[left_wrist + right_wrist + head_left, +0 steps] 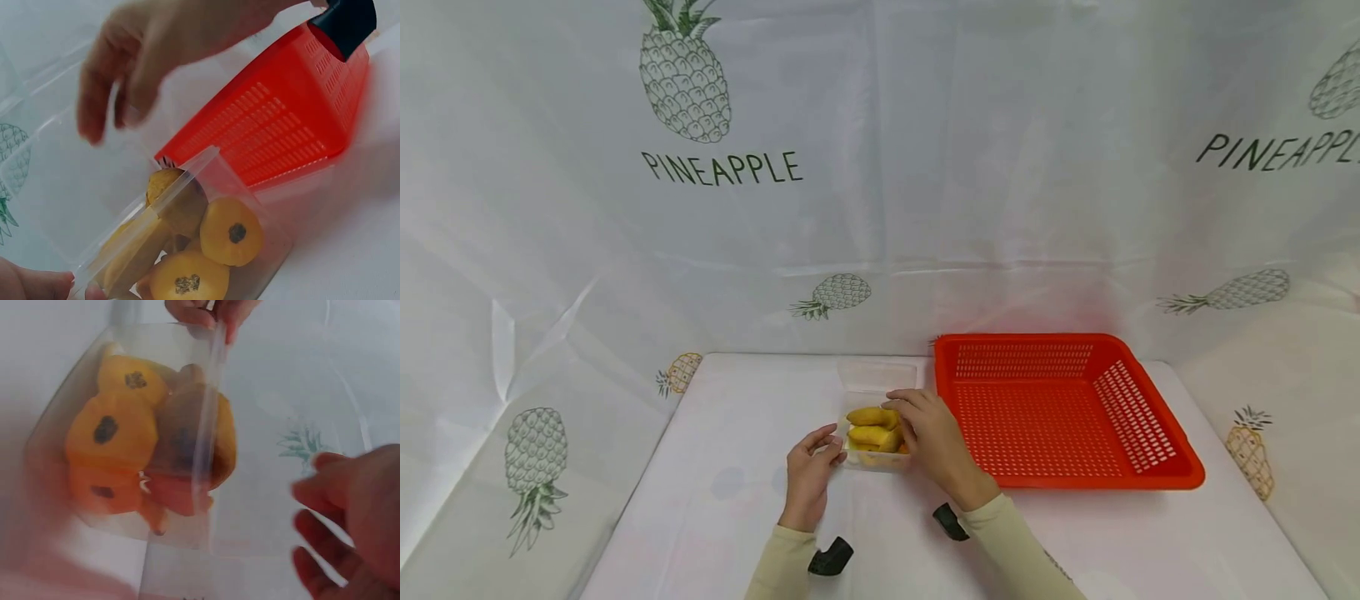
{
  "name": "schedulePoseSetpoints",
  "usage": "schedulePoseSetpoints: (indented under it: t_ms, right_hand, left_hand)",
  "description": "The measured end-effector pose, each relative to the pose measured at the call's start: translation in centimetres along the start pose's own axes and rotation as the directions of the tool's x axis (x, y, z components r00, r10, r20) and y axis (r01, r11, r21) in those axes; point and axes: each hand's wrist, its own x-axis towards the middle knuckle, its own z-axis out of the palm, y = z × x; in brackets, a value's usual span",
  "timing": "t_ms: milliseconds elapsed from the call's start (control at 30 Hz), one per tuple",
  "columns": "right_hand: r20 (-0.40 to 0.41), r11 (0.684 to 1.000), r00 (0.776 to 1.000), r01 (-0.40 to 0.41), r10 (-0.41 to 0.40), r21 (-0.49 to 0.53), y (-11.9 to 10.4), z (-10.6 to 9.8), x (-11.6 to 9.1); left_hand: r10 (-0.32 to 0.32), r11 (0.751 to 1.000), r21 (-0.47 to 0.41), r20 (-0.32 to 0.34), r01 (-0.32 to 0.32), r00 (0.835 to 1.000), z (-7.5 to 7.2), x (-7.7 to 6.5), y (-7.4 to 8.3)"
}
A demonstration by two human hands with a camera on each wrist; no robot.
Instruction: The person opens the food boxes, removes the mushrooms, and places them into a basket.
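A clear plastic box (874, 461) stands on the table, its transparent lid (877, 377) raised at the back. Inside lie several yellow, elongated fruits (868, 436) with dark, rough ends, which show through the wall in the left wrist view (231, 234). My left hand (807, 479) is at the box's left side; its thumb and fingers pinch the rim (215, 356) in the right wrist view. Over the box's right part is my right hand (934, 437), with its fingers loosely bent. Both wrist views show that right hand (156, 56) blurred, apart from the fruits and holding nothing.
Just right of the box sits a red perforated plastic basket (1067, 482), close to my right hand. The white table (722, 508) runs back to a white sheet (880, 217) printed with pineapples. A black device (831, 557) is worn at each wrist.
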Motion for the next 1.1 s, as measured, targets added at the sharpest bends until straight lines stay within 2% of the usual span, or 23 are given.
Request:
schedulePoseSetpoints:
  t_ms: [233,600,867,1100]
  right_hand:
    - [0.197,0.999,0.980,0.015,-0.006,-0.046,0.6,0.3,-0.7]
    - [0.393,0.999,0.920,0.001,0.013,-0.037,0.8,0.3,-0.3]
    - [0.358,0.999,0.934,0.026,-0.008,-0.044,0.6,0.1,-0.4]
    - [0.275,0.999,0.961,0.045,-0.040,-0.011,-0.1,-2.1,-0.5]
  left_hand:
    - [0.006,1.000,-0.001,0.000,-0.006,1.000,0.1,-0.1,0.0]
    - [0.003,1.000,0.012,-0.012,-0.003,1.000,0.2,-0.4,0.1]
    - [0.011,1.000,0.012,-0.009,-0.011,1.000,0.2,-0.5,0.1]
    - [0.007,1.000,0.021,-0.005,-0.007,1.000,0.1,-0.5,0.2]
